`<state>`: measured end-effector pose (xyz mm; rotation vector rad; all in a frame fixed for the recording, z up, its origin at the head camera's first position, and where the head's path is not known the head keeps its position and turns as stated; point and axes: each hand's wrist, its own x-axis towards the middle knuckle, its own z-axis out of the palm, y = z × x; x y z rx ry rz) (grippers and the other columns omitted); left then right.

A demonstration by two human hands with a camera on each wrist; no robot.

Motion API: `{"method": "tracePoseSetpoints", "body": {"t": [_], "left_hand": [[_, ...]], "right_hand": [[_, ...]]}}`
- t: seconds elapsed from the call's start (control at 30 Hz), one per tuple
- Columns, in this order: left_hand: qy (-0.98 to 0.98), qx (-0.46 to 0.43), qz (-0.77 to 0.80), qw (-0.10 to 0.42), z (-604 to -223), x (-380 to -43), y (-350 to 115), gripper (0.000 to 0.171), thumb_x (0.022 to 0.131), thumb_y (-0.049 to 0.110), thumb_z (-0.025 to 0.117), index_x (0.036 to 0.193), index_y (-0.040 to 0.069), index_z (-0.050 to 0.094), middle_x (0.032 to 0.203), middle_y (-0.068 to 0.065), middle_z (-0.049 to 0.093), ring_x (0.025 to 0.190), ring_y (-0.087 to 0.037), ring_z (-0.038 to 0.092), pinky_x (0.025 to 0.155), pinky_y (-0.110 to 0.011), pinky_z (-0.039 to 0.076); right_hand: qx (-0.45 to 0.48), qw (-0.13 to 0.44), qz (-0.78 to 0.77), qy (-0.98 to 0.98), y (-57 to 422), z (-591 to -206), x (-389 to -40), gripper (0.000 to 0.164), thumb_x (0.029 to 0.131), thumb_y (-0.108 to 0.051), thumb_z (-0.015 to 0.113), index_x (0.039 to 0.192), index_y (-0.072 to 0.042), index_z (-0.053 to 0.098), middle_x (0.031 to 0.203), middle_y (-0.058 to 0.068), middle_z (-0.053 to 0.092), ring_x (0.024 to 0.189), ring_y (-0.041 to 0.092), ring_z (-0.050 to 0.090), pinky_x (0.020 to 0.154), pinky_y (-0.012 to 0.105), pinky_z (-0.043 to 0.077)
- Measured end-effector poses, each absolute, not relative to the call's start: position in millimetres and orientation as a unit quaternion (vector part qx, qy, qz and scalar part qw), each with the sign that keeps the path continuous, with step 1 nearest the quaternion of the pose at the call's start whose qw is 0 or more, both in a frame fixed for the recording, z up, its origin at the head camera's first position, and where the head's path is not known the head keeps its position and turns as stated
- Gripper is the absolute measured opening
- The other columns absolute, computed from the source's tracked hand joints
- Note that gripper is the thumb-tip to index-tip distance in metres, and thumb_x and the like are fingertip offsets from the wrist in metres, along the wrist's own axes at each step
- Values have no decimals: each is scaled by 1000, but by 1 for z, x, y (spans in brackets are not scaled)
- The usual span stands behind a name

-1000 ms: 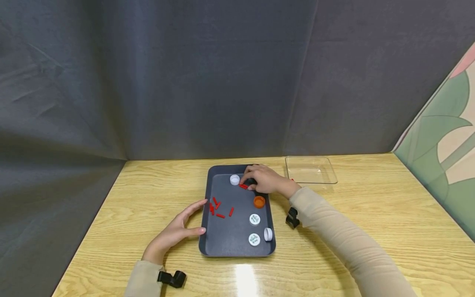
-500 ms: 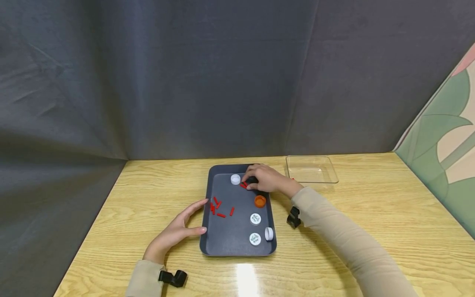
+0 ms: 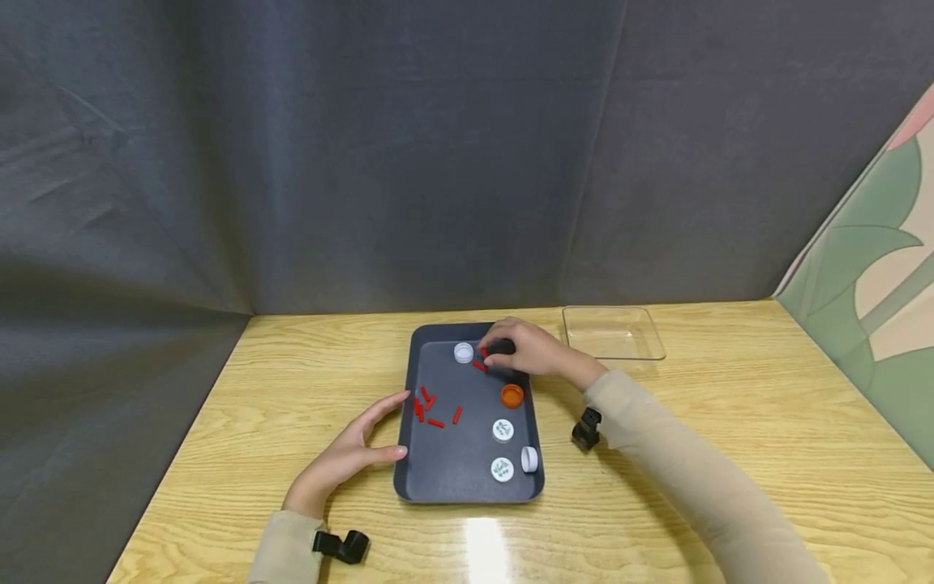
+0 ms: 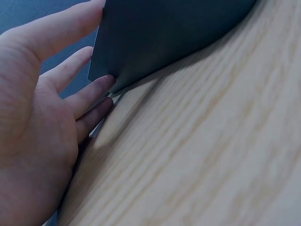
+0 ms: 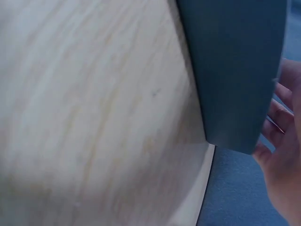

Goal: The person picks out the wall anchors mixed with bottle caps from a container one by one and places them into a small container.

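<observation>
A dark grey tray [image 3: 467, 491] lies on the table. Over its far right corner, my right hand [image 3: 527, 347] pinches a small red stick [image 3: 485, 354] between thumb and fingertips. Another red stick [image 3: 480, 367] lies on the tray just below those fingertips, and a white round cap [image 3: 463, 353] sits to their left. My left hand [image 3: 346, 454] touches the tray's left edge, thumb and fingers spread and fairly straight. In the left wrist view, the fingertips of the left hand [image 4: 51, 103] meet the tray wall [image 4: 160, 42]. The right wrist view hides what the right fingers hold behind the tray wall [image 5: 235, 70].
Several red sticks [image 3: 435, 422] lie on the tray's left half. Down its right side are an orange cap [image 3: 512, 396], two white patterned discs [image 3: 503, 431] and a white cap on its side [image 3: 529, 460]. A clear plastic box [image 3: 613, 332] stands behind the right forearm.
My right hand has lifted one red stick slightly from beside the other and drawn back a little to the right. The left hand stays at the tray's edge.
</observation>
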<state>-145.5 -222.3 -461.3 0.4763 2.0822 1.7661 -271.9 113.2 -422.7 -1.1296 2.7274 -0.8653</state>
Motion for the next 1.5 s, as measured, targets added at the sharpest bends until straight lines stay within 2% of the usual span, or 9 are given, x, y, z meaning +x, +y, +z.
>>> {"method": "tracePoseSetpoints", "body": {"t": [0.37,0.93,1.17,1.3,1.4,1.5], "left_hand": [[744,168,621,183,-463,-146,-223,80,85,9,77,154,16,37,160,-7,28,148,-30,17,116,-60,7],[735,170,628,189,-460,-144,-223,79,86,9,76,154,17,36,161,-3,27,149,-27,15,116,-60,7],[734,171,629,188,-460,-145,-222,80,86,9,76,155,16,36,161,-4,27,148,-27,15,116,-59,7],[734,171,630,188,-461,-145,-222,80,86,9,77,154,16,36,160,-4,27,148,-27,16,116,-59,8],[735,169,630,187,-461,-145,-222,80,85,8,77,154,16,36,160,-4,28,148,-27,16,116,-57,8],[737,171,628,184,-461,-146,-222,80,85,7,77,154,15,37,160,-5,29,148,-28,16,116,-57,8]], "right_hand": [[-357,16,-318,878,127,-404,-255,30,89,-24,76,116,-10,73,117,0,65,113,22,57,98,43,46],[-330,-24,-337,881,164,-393,-243,29,86,-16,79,114,-11,74,113,2,67,109,22,59,97,44,47],[-317,-44,-347,882,183,-391,-242,27,87,-9,77,113,-5,73,111,5,69,109,26,61,96,47,47],[-295,-39,-352,887,195,-391,-240,25,88,-10,76,113,-7,72,110,5,68,90,26,65,89,48,49],[-280,-37,-361,889,204,-391,-238,26,89,-9,75,115,-6,71,109,8,67,87,29,63,87,51,48],[-270,-39,-364,890,212,-393,-237,26,90,-9,74,116,-4,70,111,9,67,97,32,62,89,54,47]]}}
